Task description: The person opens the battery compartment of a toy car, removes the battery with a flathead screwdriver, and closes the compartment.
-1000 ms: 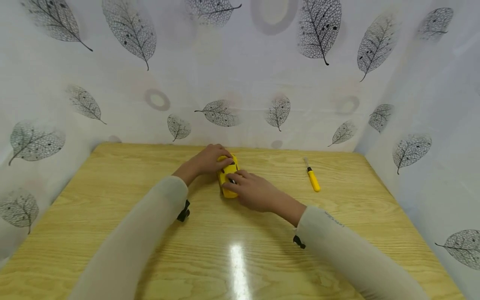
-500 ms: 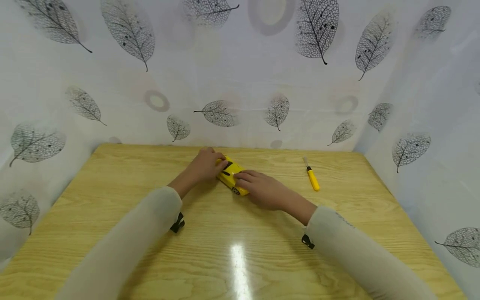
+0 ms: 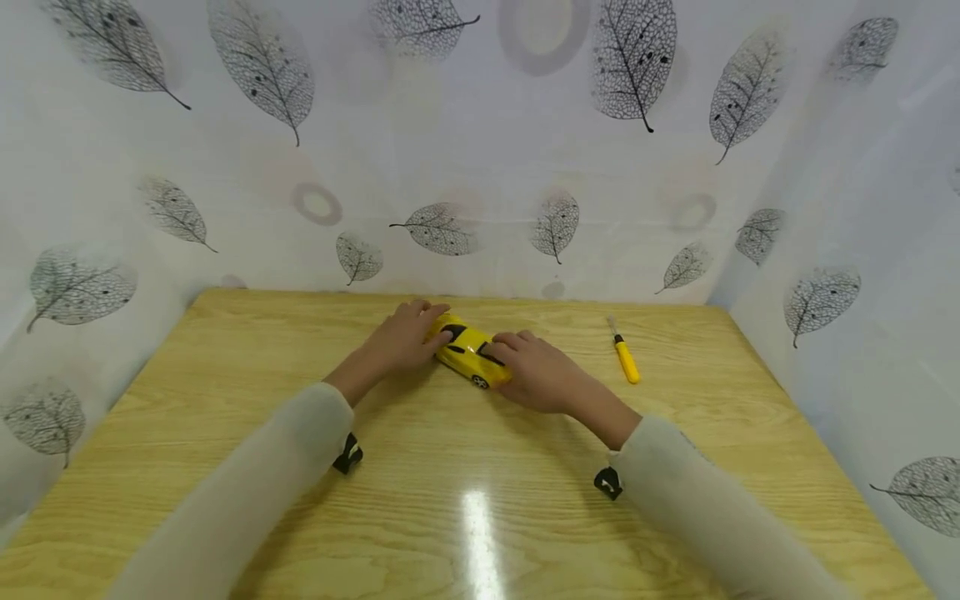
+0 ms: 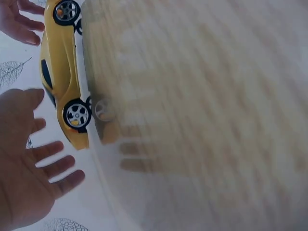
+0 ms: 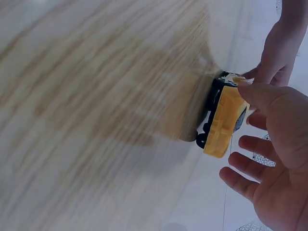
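Observation:
A yellow toy car (image 3: 472, 355) with black windows stands on its wheels on the wooden table, slanted between both hands. My left hand (image 3: 396, 340) is at its far-left end, thumb over the dark window there. At the near-right end, my right hand (image 3: 542, 372) touches the car. The left wrist view shows the car (image 4: 60, 67) side-on, the left hand (image 4: 24, 168) with its fingers spread beside it. From the right wrist, the right hand's (image 5: 288, 149) thumb is at the car (image 5: 225, 122) while its other fingers extend loosely away from the body.
A screwdriver (image 3: 627, 360) with a yellow handle lies to the right on the wooden table (image 3: 420, 500). White cloth with grey leaf prints (image 3: 480, 150) hangs behind the table and along both sides.
The toy car has turned from pointing nearly straight away to a slant, its near end swinging right. The right hand moved right with it; the left hand drew slightly left. The screwdriver stayed put.

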Tool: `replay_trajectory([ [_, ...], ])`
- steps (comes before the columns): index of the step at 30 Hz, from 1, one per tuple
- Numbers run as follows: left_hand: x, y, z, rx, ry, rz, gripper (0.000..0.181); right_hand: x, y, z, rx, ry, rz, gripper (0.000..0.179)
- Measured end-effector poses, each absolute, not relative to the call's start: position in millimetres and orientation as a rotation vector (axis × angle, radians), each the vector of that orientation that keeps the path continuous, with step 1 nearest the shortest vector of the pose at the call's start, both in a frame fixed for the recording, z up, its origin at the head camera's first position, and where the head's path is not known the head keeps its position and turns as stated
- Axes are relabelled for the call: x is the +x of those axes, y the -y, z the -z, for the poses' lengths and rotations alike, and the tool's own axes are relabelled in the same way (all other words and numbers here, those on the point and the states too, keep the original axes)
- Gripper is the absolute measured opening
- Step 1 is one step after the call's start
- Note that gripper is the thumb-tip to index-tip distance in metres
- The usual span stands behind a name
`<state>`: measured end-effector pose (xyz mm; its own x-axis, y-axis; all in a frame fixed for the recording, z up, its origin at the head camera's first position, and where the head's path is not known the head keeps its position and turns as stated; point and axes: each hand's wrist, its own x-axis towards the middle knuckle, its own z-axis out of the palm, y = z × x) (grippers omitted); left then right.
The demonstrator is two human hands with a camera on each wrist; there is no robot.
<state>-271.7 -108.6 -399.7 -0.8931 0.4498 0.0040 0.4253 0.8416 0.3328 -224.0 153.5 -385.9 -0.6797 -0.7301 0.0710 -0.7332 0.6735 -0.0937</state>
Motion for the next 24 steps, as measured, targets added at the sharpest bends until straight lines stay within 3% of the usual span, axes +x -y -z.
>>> replay_trajectory([
  [11, -287, 125, 396, 1.099, -2.751, -0.531, 0.061, -225, -141, 394, 1.073, 2.942, -0.15, 0.061],
  [24, -284, 121, 397, 1.18, -2.742, -0.551, 0.056, -233, -155, 390, 1.148, 2.962, -0.32, 0.057],
])
